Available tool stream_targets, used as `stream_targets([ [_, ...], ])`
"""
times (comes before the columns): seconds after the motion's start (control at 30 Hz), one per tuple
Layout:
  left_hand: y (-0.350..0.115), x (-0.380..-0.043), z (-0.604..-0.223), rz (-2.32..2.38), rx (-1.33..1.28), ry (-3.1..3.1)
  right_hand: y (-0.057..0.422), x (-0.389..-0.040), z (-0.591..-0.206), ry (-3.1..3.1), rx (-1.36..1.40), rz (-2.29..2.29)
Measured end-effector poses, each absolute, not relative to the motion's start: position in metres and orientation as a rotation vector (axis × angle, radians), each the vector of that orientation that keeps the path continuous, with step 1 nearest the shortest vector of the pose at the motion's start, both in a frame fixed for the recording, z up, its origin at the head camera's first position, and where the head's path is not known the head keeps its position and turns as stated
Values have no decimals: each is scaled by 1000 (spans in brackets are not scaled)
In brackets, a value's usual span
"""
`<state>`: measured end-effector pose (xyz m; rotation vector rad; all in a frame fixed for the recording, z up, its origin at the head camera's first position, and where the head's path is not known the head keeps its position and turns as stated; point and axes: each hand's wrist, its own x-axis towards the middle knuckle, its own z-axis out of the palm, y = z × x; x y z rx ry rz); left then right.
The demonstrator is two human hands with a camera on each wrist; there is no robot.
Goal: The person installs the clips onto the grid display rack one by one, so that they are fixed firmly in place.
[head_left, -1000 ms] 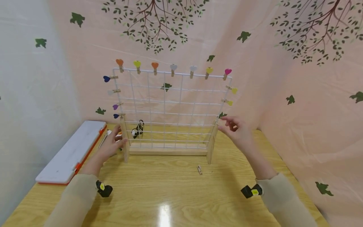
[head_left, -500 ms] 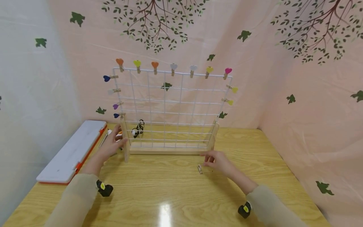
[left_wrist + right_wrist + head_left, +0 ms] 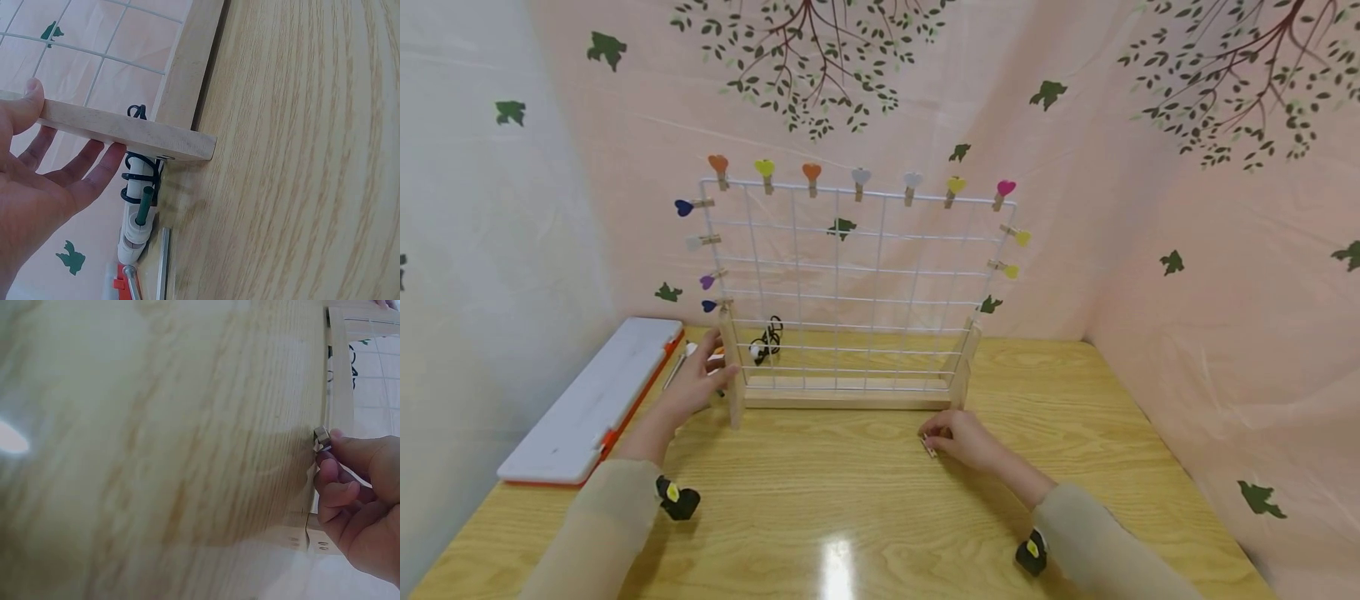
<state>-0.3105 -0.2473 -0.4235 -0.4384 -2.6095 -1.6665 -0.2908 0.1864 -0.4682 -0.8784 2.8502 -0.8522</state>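
My left hand (image 3: 691,387) grips the left wooden leg (image 3: 125,127) of a stand, thumb on one side and fingers on the other in the left wrist view. That stand carries a white wire grid (image 3: 837,283). Heart-topped clothespins, such as a pink one (image 3: 1005,190) and a dark blue one (image 3: 685,208), line the grid's top and sides. In front of the stand's right leg (image 3: 961,367), my right hand (image 3: 966,440) pinches a small wooden clothespin (image 3: 322,439) between thumb and forefinger, low at the tabletop. Part of that clothespin (image 3: 930,450) shows below the fingertips in the head view.
A white case (image 3: 591,400) with orange latches lies at the table's left. Behind my left hand is a white tool (image 3: 136,234) wound with black cord, beside a thin metal rod (image 3: 163,265). A printed cloth (image 3: 880,100) hangs behind the table.
My right hand has come down from the grid's right side to the tabletop and now pinches the loose clothespin there. The left hand has stayed on the stand's leg.
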Motion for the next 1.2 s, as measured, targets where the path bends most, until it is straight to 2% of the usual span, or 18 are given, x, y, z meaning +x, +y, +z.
stream_targets([
  [0.57,-246,-310,-421,-1656,-447,-2616,189,-282,-453,2851,-853,-966],
  [0.93,-246,-311,-424,-1662,-440,-2609,198,-263,-390,2757,-663,-1340],
  [1.2,-247,-312,-424,-1673,-440,-2601,210,-255,-334,2967,-678,-1643],
])
